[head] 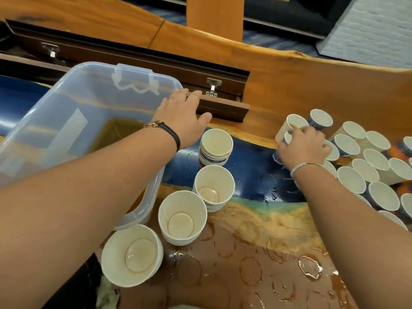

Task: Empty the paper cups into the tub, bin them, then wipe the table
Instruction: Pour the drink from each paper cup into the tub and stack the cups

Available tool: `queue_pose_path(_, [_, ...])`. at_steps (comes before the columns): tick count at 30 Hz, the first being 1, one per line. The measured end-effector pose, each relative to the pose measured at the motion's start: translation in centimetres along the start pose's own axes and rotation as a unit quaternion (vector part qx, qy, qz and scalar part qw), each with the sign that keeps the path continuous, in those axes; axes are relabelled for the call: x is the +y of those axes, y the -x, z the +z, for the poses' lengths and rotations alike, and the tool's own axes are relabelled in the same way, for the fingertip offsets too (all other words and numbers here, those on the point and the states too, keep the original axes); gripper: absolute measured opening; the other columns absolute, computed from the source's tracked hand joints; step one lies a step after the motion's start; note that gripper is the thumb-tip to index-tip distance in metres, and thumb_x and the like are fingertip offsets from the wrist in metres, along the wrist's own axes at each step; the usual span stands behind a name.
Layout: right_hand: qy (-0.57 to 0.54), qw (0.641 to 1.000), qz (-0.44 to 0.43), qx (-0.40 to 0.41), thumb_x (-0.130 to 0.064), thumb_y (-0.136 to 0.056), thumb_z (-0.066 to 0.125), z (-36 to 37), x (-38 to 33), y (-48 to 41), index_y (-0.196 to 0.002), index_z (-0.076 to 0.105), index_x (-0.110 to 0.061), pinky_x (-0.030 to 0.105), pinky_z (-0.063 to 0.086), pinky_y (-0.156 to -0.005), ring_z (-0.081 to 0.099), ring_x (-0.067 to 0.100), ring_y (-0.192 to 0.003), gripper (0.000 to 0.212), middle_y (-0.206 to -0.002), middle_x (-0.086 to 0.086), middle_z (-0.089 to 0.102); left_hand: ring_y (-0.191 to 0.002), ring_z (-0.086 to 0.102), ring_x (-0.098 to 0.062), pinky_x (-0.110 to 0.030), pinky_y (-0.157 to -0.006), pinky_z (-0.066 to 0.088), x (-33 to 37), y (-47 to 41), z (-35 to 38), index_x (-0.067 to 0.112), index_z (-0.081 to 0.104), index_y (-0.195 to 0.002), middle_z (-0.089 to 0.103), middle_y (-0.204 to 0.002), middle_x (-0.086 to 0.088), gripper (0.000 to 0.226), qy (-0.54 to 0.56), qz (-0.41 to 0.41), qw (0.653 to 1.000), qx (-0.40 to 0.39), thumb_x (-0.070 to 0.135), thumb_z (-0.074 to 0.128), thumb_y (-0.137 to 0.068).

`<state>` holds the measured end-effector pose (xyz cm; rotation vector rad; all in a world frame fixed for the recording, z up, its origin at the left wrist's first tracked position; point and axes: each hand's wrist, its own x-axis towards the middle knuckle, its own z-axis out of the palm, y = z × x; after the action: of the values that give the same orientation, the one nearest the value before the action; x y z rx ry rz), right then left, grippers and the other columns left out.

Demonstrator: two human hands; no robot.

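The left hand (180, 121) lies flat, fingers straight, holding nothing, on a dark wooden flap (223, 108) just beside the clear tub (55, 112), which holds brown liquid. The right hand (305, 146) curls round a tilted paper cup (289, 127) at the edge of a crowd of cups (367, 166). Four stacks of emptied cups (182, 217) stand between them on the wet, ring-stained surface (256, 230).

Both arms extend forward, left hand (180, 121) flat with fingers straight, right hand (304, 147) gripping a paper cup (292, 124).

One tub (44, 121), four cup stacks (182, 217)
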<state>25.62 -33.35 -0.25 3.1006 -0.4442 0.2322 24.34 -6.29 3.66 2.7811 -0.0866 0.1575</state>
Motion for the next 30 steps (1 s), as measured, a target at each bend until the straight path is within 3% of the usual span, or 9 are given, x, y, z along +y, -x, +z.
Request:
queue_pose_path(3, [0.088, 0.994, 0.015, -0.058, -0.039, -0.090, 0.053, 1.4, 2.1, -1.2, -0.122, 0.059, -0.026, 0.042, 0.031, -0.086, 0.040, 0.029, -0.116, 0.035, -0.122, 0.006, 0.052, -0.139, 0.028, -0.025, -0.046, -0.115, 0.024, -0.1, -0.2, 0.3, 0.021, 0.028, -0.147, 0.031, -0.151, -0.005, 0.058, -0.011, 0.002, 1.000, 0.001, 0.049, 0.036, -0.097])
queue_pose_path(5, [0.127, 0.990, -0.002, -0.065, -0.029, -0.091, 0.054, 2.0, 2.4, -1.6, -0.117, 0.061, -0.027, 0.039, 0.029, -0.080, 0.044, 0.028, -0.111, 0.027, -0.115, 0.005, 0.057, -0.139, 0.028, -0.025, -0.047, -0.116, 0.023, -0.2, -0.3, 0.4, 0.021, 0.028, -0.147, 0.032, -0.151, -0.005, 0.058, -0.015, 0.004, 1.000, 0.004, 0.050, 0.036, -0.097])
queue_pose_path(11, [0.168, 0.984, -0.049, -0.029, -0.023, -0.090, 0.056, 2.2, 1.9, -1.8, -0.106, 0.066, -0.030, 0.038, 0.028, -0.078, 0.046, 0.025, -0.106, 0.020, -0.100, 0.005, 0.062, -0.139, 0.028, -0.022, -0.048, -0.116, 0.018, -0.3, -0.2, 0.4, 0.021, 0.029, -0.147, 0.034, -0.150, -0.003, 0.058, -0.022, 0.013, 1.000, 0.005, 0.050, 0.037, -0.097])
queue_pose_path(15, [0.115, 0.987, -0.104, 0.036, -0.023, -0.089, 0.057, -0.1, -0.4, -1.0, -0.094, 0.071, -0.025, 0.039, 0.030, -0.085, 0.044, 0.027, -0.104, 0.016, -0.084, -0.001, 0.060, -0.140, 0.027, -0.022, -0.049, -0.117, 0.014, -0.2, -0.2, 0.3, 0.021, 0.029, -0.147, 0.034, -0.151, -0.002, 0.056, -0.023, 0.009, 1.000, 0.003, 0.049, 0.033, -0.098])
queue_pose_path(19, [0.032, 0.976, -0.183, 0.115, -0.028, -0.094, 0.050, -5.0, -4.1, 0.7, -0.096, 0.073, -0.022, 0.042, 0.028, -0.087, 0.044, 0.030, -0.104, 0.024, -0.095, 0.001, 0.068, -0.142, 0.026, -0.020, -0.050, -0.118, 0.007, 0.0, 0.1, -0.2, 0.022, 0.026, -0.148, 0.032, -0.153, 0.000, 0.056, 0.020, 0.000, 1.000, 0.005, 0.049, 0.032, -0.099])
queue_pose_path(23, [0.012, 0.951, -0.276, 0.140, -0.029, -0.095, 0.049, -10.6, -8.3, 2.7, -0.106, 0.070, -0.021, 0.042, 0.029, -0.086, 0.043, 0.030, -0.108, 0.025, -0.106, 0.000, 0.066, -0.139, 0.030, -0.016, -0.051, -0.117, 0.003, 0.0, 1.1, -1.5, 0.024, 0.029, -0.147, 0.032, -0.152, 0.004, 0.070, 0.116, 0.027, 0.991, 0.060, 0.052, 0.056, -0.089])
queue_pose_path(25, [-0.004, 0.938, -0.320, 0.134, -0.029, -0.095, 0.049, -12.7, -10.0, 3.8, -0.110, 0.067, -0.022, 0.043, 0.029, -0.087, 0.042, 0.030, -0.112, 0.025, -0.112, -0.001, 0.064, -0.139, 0.029, -0.016, -0.052, -0.118, 0.008, -0.3, 1.8, -2.2, 0.024, 0.028, -0.146, 0.032, -0.151, 0.004, 0.086, 0.157, 0.044, 0.984, 0.065, 0.054, 0.070, -0.077])
queue_pose_path(27, [-0.025, 0.923, -0.361, 0.128, -0.030, -0.095, 0.050, -14.1, -11.7, 5.0, -0.112, 0.066, -0.025, 0.042, 0.029, -0.087, 0.041, 0.029, -0.113, 0.025, -0.115, -0.004, 0.062, -0.134, 0.035, -0.016, -0.050, -0.114, 0.026, -0.8, 2.4, -2.8, 0.026, 0.028, -0.145, 0.039, -0.146, 0.005, 0.099, 0.237, 0.043, 0.969, 0.058, 0.056, 0.079, -0.065])
queue_pose_path(30, [-0.058, 0.904, -0.407, 0.119, -0.032, -0.094, 0.050, -14.9, -14.3, 6.4, -0.113, 0.065, -0.028, 0.040, 0.028, -0.087, 0.041, 0.026, -0.112, 0.024, -0.115, -0.008, 0.061, -0.116, 0.050, -0.009, -0.028, -0.097, 0.046, -1.5, 3.0, -4.1, 0.026, 0.033, -0.140, 0.051, -0.127, 0.009, 0.097, 0.359, -0.006, 0.931, 0.068, 0.044, 0.086, -0.061])
